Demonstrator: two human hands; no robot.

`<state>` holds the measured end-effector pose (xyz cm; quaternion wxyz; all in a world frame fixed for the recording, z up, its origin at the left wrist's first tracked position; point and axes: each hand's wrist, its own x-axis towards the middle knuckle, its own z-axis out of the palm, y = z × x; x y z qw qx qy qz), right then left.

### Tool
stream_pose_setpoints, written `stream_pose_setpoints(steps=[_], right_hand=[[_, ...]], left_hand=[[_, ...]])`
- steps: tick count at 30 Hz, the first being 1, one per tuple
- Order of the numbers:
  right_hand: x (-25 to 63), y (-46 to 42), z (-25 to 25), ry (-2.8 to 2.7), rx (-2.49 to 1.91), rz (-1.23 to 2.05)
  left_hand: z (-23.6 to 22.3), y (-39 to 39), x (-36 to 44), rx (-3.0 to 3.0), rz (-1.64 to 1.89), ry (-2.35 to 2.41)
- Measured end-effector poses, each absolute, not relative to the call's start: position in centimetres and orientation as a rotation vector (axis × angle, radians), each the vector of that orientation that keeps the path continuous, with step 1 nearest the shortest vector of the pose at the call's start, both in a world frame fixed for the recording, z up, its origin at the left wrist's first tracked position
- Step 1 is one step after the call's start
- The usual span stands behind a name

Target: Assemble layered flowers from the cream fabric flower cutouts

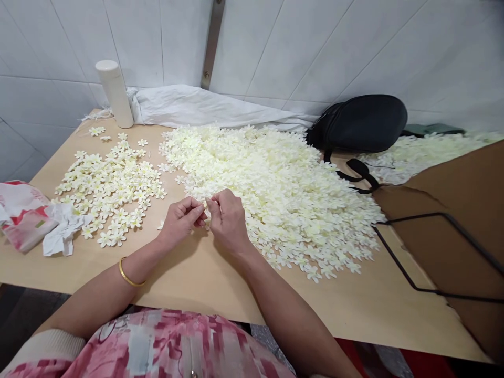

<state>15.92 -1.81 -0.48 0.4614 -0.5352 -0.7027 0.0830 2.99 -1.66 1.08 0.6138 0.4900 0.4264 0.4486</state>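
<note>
My left hand (183,219) and my right hand (229,220) meet fingertip to fingertip above the table's middle. Both are closed in a pinch. A tiny yellowish bit shows between the fingertips, but the fingers hide most of it and I cannot make out what it is. Just beyond my right hand spreads a large heap of pale cream artificial flowers (275,184). To the left of my left hand lies a smaller, looser pile of similar flowers (114,178) with yellow centres.
A white bottle (116,97) stands at the back left beside a white cloth (177,105). A red-and-white tissue pack (27,218) and crumpled tissue (63,231) lie left. At the right are a black bag (364,123), a cardboard box (452,210) and a black strap frame (394,257).
</note>
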Motion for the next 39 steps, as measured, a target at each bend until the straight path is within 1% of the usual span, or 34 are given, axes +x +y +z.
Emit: stream_pose_setpoints(steps=[2, 4, 6, 10, 13, 16, 22, 24, 26, 30, 32, 34, 39], right_hand=[[15.6, -1.7, -0.7, -1.793, -1.337, -0.024], [15.5, -1.5, -1.0, -1.822, -1.349, -0.115], [15.5, -1.4, -1.1, -1.802, -1.338, -0.059], [15.9, -1.4, -1.1, -1.748, -1.274, 0.198], [16.1, -1.5, -0.9, -1.776, -1.228, 0.28], [16.2, -1.8, -1.0, -1.796, -1.216, 0.234], [16.4, -1.7, -2.0, -2.041, -1.259, -0.013], [16.5, -1.7, -1.9, -1.988, -1.287, -0.02], [16.6, -1.7, -1.5, -1.839, -1.282, 0.105], [16.3, -2.1, -0.4, -1.627, -1.211, 0.564], [16.1, -2.1, -0.2, -1.587, -1.192, 0.719], [16.0, -2.1, -0.3, -1.543, -1.187, 0.788], [15.9, -2.2, -0.5, -1.48, -1.209, 0.828]], left_hand=[[1.1, -1.7, 3.0, 1.14, 1.049, 0.979], [1.0, -1.6, 3.1, 1.129, 1.046, 0.974], [0.7, -1.5, 3.1, 1.082, 1.034, 0.972], [0.4, -1.1, 2.9, 0.966, 1.002, 0.932], [0.4, -0.9, 2.6, 0.947, 1.011, 0.928], [0.5, -0.5, 2.3, 0.908, 1.074, 0.98], [0.5, 0.4, 1.7, 0.8, 1.201, 1.077], [0.6, 0.3, 1.7, 0.829, 1.19, 1.064], [0.8, -0.1, 1.8, 0.9, 1.156, 1.039], [1.2, -0.8, 2.3, 1.043, 1.104, 1.058], [1.2, -1.1, 2.5, 1.087, 1.093, 1.07], [1.1, -1.2, 2.7, 1.104, 1.098, 1.062], [0.8, -1.1, 2.8, 0.945, 1.121, 1.019]])
